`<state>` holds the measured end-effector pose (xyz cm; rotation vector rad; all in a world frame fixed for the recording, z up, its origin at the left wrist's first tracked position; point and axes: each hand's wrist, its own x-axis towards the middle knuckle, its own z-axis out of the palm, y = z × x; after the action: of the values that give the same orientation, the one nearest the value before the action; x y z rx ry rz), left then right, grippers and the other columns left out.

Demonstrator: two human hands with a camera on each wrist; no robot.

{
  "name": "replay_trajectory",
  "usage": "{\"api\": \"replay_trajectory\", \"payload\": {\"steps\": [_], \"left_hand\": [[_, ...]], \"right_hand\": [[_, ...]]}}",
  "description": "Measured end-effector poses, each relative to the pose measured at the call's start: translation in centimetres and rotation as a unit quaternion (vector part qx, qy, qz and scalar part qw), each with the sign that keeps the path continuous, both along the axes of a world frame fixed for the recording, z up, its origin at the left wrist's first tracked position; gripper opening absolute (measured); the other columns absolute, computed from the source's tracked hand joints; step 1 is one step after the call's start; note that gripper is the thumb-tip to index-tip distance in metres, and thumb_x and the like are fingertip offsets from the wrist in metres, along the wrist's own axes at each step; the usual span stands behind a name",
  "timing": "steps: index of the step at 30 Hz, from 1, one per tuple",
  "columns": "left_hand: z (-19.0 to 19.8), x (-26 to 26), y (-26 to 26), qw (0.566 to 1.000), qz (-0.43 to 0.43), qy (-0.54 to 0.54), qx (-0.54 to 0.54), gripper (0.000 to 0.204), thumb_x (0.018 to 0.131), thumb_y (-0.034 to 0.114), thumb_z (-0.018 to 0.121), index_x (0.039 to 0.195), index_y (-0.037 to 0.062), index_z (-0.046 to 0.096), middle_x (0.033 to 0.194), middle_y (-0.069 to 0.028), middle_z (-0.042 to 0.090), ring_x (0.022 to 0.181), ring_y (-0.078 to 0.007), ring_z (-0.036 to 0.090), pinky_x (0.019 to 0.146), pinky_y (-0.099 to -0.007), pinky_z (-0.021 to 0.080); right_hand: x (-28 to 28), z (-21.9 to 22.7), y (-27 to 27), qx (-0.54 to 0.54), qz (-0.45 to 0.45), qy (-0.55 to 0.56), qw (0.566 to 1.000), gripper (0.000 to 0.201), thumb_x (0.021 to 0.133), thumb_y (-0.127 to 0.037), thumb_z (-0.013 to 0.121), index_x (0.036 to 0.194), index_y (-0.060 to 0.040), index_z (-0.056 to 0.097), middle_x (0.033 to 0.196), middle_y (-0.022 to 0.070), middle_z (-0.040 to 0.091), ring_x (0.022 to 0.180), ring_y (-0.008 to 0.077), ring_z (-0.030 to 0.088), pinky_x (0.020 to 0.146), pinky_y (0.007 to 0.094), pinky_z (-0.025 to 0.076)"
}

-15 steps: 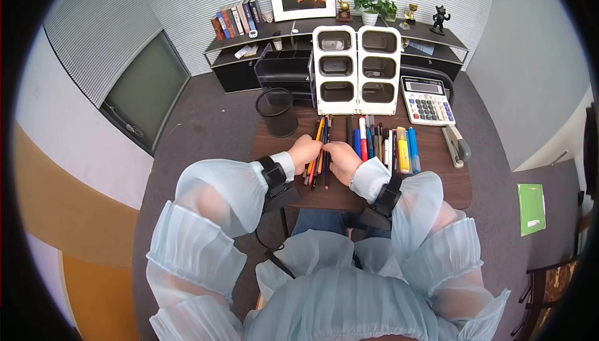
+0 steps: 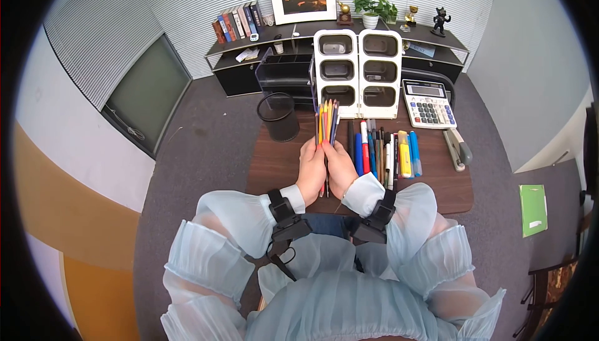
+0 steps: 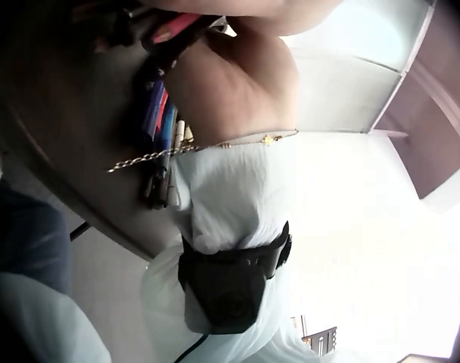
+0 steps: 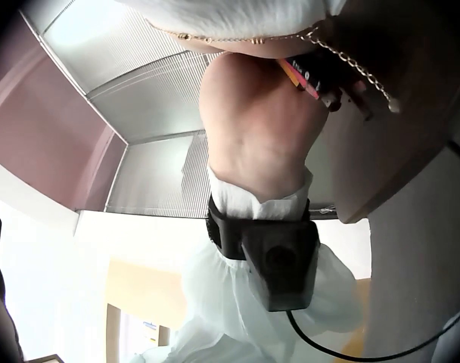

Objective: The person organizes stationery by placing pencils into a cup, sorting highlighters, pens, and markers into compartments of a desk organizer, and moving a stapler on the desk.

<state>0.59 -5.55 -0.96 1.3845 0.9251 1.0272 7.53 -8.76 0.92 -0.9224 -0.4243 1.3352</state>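
In the head view a bundle of colored pencils (image 2: 327,119) stands up between both hands, tips pointing away from the body. My left hand (image 2: 311,171) curls round its left side, and my right hand (image 2: 340,169) grips it from the right, thumbs close together. The lower pencil ends stick out below the palms; in the right wrist view some pencil ends (image 4: 309,82) show beside the hands. Just right of the hands lies a row of pens and markers, among them a red and white marker (image 2: 364,147) and a yellow highlighter (image 2: 404,154).
A black mesh cup (image 2: 279,130) stands on the table (image 2: 268,179) left of the pencils. Behind are a white six-compartment organizer (image 2: 358,82) and a dark tray rack (image 2: 284,73). A calculator (image 2: 429,105) and a stapler (image 2: 460,151) are at the right.
Both hands have drawn closer together and nearer the body. The pencils, which lay on the table between the hands, are now gathered in an upright bundle, tips higher.
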Motion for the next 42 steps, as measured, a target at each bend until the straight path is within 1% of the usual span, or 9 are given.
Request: {"api": "replay_trajectory", "payload": {"steps": [7, 11, 14, 23, 26, 30, 33, 39, 42], "left_hand": [[2.0, 1.0, 0.0, 0.961, -0.002, 0.009, 0.277, 0.036, 0.092, 0.009, 0.034, 0.126, 0.0004, 0.038, 0.138, -0.0136, 0.023, 0.126, -0.0268, 0.025, 0.103, -0.0323, 0.023], [1.9, 1.5, 0.2, 0.951, 0.030, 0.005, 0.309, 0.043, 0.091, 0.008, 0.034, 0.132, 0.0015, 0.024, 0.138, -0.0161, 0.022, 0.127, -0.0268, 0.027, 0.103, -0.0334, 0.022], [1.7, 1.2, 0.4, 0.975, -0.105, -0.145, 0.133, 0.047, 0.090, 0.006, 0.036, 0.134, 0.0024, 0.018, 0.139, -0.0137, 0.021, 0.128, -0.0256, 0.024, 0.104, -0.0324, 0.020], [3.6, -0.4, 2.4, 0.955, -0.115, -0.109, 0.249, 0.070, 0.074, 0.007, 0.064, 0.130, -0.0008, 0.024, 0.132, -0.0166, 0.033, 0.125, -0.0221, 0.031, 0.103, -0.0343, 0.024], [4.1, -0.2, 2.9, 0.966, -0.105, -0.088, 0.219, 0.062, 0.071, 0.003, 0.068, 0.122, -0.0007, 0.034, 0.113, -0.0111, 0.050, 0.104, -0.0145, 0.047, 0.090, -0.0290, 0.039], [4.8, -0.7, 3.2, 0.975, -0.106, -0.099, 0.170, 0.050, 0.068, 0.004, 0.070, 0.112, 0.0002, 0.044, 0.089, -0.0069, 0.059, 0.085, -0.0109, 0.055, 0.076, -0.0252, 0.045], [4.0, -0.5, 3.0, 0.979, -0.113, -0.152, 0.080, 0.039, 0.070, 0.001, 0.068, 0.105, -0.0005, 0.050, 0.084, -0.0040, 0.059, 0.073, -0.0089, 0.056, 0.067, -0.0226, 0.047], [4.0, -0.3, 2.7, 0.987, -0.032, -0.120, 0.099, 0.017, 0.072, 0.003, 0.067, 0.082, 0.0019, 0.053, 0.073, 0.0000, 0.056, 0.065, -0.0062, 0.052, 0.061, -0.0209, 0.044], [4.1, -0.5, 2.7, 0.981, -0.027, -0.152, 0.114, 0.016, 0.074, 0.000, 0.064, 0.082, 0.0035, 0.051, 0.073, -0.0016, 0.056, 0.064, -0.0078, 0.053, 0.058, -0.0218, 0.043]], "right_hand": [[0.5, 2.3, 1.2, 0.110, -0.068, -0.037, 0.991, 0.034, 0.085, -0.017, 0.055, 0.111, -0.0003, 0.041, 0.100, 0.0104, 0.052, 0.088, 0.0145, 0.053, 0.077, 0.0264, 0.043], [1.0, 3.0, 1.8, 0.115, -0.069, 0.002, 0.991, 0.027, 0.081, -0.010, 0.059, 0.104, -0.0019, 0.047, 0.094, 0.0067, 0.055, 0.082, 0.0114, 0.054, 0.071, 0.0250, 0.044], [1.8, 1.5, 3.0, 0.128, -0.096, -0.045, 0.986, 0.019, 0.078, -0.005, 0.061, 0.095, -0.0020, 0.051, 0.087, 0.0039, 0.056, 0.077, 0.0107, 0.053, 0.068, 0.0252, 0.043], [1.2, 0.2, 2.4, 0.210, -0.100, -0.319, 0.919, 0.034, 0.078, -0.002, 0.061, 0.110, -0.0020, 0.049, 0.095, 0.0032, 0.057, 0.086, 0.0103, 0.052, 0.075, 0.0245, 0.043], [0.6, -1.4, 3.2, 0.233, -0.088, -0.258, 0.933, 0.035, 0.077, -0.003, 0.061, 0.110, -0.0009, 0.049, 0.095, 0.0054, 0.058, 0.086, 0.0124, 0.053, 0.076, 0.0265, 0.044], [0.4, -3.2, 3.2, 0.147, -0.060, -0.407, 0.899, 0.038, 0.074, 0.000, 0.058, 0.111, 0.0000, 0.049, 0.095, 0.0117, 0.060, 0.090, 0.0179, 0.057, 0.078, 0.0285, 0.044], [0.0, -3.2, 3.2, 0.178, -0.076, -0.425, 0.884, 0.042, 0.072, 0.000, 0.059, 0.113, -0.0005, 0.049, 0.096, 0.0146, 0.061, 0.092, 0.0211, 0.059, 0.078, 0.0299, 0.044], [0.3, -4.8, 4.3, 0.137, -0.064, -0.422, 0.894, 0.046, 0.070, -0.001, 0.061, 0.114, 0.0007, 0.048, 0.095, 0.0176, 0.060, 0.089, 0.0282, 0.059, 0.078, 0.0310, 0.045], [0.1, -0.4, 2.1, 0.149, -0.067, -0.409, 0.898, 0.049, 0.068, -0.004, 0.063, 0.113, 0.0003, 0.046, 0.101, 0.0199, 0.057, 0.095, 0.0322, 0.055, 0.082, 0.0340, 0.043]]}}
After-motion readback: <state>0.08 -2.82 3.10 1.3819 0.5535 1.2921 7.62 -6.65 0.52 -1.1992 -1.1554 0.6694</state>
